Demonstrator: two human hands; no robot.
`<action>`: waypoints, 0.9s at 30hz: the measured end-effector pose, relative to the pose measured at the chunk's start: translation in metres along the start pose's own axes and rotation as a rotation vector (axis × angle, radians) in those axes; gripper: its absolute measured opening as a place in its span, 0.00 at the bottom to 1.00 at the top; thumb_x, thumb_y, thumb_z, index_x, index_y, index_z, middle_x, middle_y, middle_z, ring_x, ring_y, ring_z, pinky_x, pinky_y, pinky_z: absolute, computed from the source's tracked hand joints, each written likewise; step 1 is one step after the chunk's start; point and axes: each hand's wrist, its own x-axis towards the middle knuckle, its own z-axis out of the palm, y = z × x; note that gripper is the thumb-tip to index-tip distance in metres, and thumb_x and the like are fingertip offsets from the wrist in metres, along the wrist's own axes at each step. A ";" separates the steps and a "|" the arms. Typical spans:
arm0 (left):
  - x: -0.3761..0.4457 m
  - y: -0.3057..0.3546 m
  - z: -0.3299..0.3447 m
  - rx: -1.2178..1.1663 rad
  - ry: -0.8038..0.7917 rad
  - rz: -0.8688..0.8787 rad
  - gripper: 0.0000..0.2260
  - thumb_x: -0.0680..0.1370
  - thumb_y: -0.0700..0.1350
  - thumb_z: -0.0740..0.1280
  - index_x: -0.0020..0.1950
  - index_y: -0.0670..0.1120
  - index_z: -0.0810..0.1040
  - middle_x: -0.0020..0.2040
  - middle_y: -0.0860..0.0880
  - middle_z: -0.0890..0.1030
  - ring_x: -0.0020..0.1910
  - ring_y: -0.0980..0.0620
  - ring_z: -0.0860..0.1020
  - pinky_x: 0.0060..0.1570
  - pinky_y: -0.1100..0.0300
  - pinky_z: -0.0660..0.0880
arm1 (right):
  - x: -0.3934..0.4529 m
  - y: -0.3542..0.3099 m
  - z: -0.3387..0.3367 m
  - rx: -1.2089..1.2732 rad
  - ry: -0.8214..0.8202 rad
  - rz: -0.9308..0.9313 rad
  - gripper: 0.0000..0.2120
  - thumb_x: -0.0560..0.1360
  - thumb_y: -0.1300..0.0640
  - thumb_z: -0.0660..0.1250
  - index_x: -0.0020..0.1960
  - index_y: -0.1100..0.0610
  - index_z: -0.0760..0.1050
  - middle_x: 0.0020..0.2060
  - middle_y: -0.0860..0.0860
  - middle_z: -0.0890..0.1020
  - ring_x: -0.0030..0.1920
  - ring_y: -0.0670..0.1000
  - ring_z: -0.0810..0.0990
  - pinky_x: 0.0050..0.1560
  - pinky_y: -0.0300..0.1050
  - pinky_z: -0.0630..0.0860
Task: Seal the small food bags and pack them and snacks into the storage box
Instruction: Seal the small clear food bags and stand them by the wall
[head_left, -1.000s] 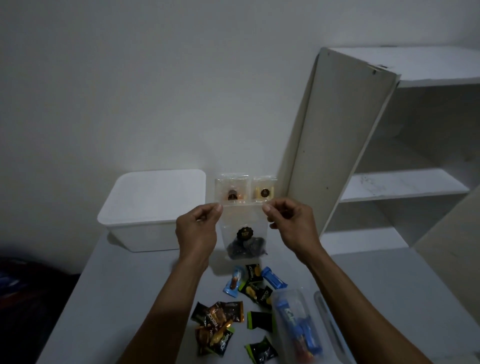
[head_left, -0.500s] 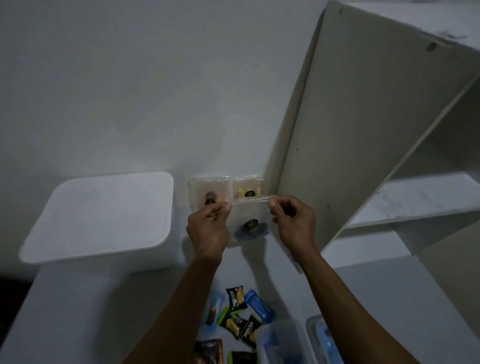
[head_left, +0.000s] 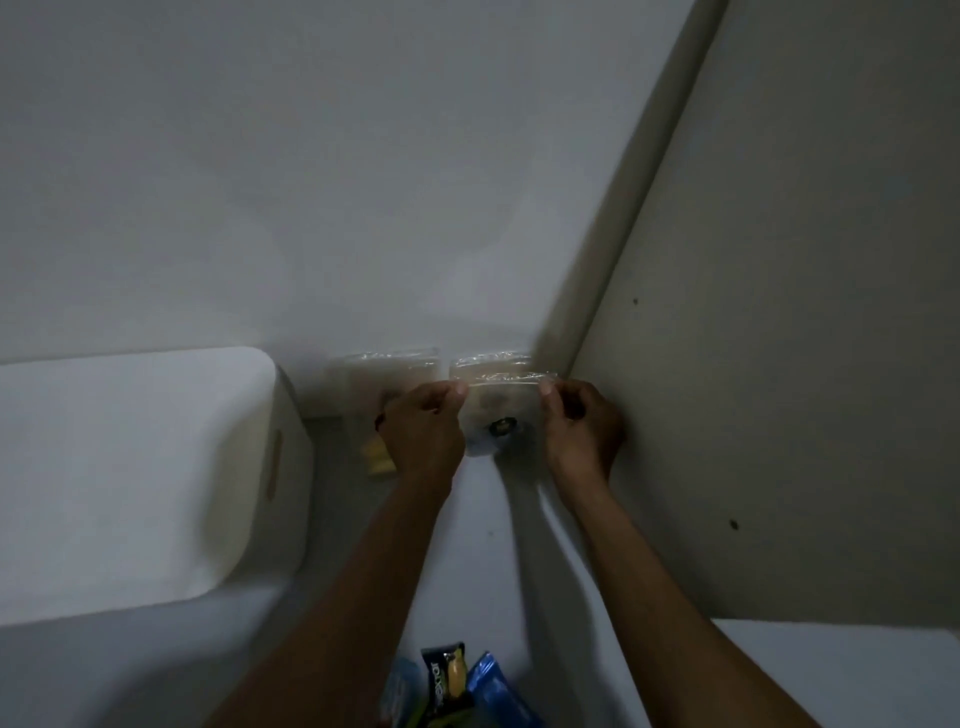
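I hold a small clear food bag (head_left: 498, 423) with a dark snack inside, upright near the back wall. My left hand (head_left: 423, 431) pinches its top left corner and my right hand (head_left: 579, 428) pinches its top right corner. Two more clear bags lean on the wall behind: one on the left (head_left: 382, 366), one on the right (head_left: 491, 366), each partly hidden by my hands. The white storage box (head_left: 135, 467) stands at the left with its lid on. Wrapped snacks (head_left: 449, 680) lie at the bottom edge.
A tall off-white shelf panel (head_left: 779, 364) rises right beside my right hand. A yellow snack piece (head_left: 379, 460) lies on the grey table (head_left: 156, 670) between the box and my left hand.
The view has closed in and tilted toward the wall. My hands have carried the bag further back, level with the leaning bags. Most loose snacks have slid out of view.
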 end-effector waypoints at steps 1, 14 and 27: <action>0.004 -0.003 0.004 0.001 -0.009 -0.011 0.02 0.73 0.41 0.75 0.42 0.48 0.85 0.37 0.50 0.85 0.34 0.58 0.80 0.40 0.64 0.77 | 0.005 0.003 0.004 -0.007 0.007 0.008 0.04 0.75 0.56 0.72 0.44 0.56 0.82 0.34 0.46 0.81 0.33 0.39 0.77 0.35 0.24 0.70; 0.018 -0.007 0.018 0.172 -0.001 0.054 0.14 0.74 0.47 0.74 0.58 0.44 0.83 0.46 0.47 0.84 0.44 0.51 0.82 0.49 0.60 0.76 | 0.017 0.008 0.018 -0.031 0.013 0.095 0.09 0.75 0.57 0.72 0.53 0.59 0.81 0.43 0.49 0.83 0.41 0.46 0.80 0.41 0.34 0.72; -0.029 0.012 -0.042 0.203 -0.001 0.119 0.20 0.74 0.56 0.72 0.61 0.46 0.81 0.52 0.49 0.84 0.51 0.53 0.81 0.49 0.65 0.73 | -0.047 -0.027 -0.019 -0.123 -0.058 0.036 0.12 0.74 0.56 0.73 0.57 0.57 0.79 0.46 0.48 0.81 0.43 0.48 0.80 0.45 0.33 0.70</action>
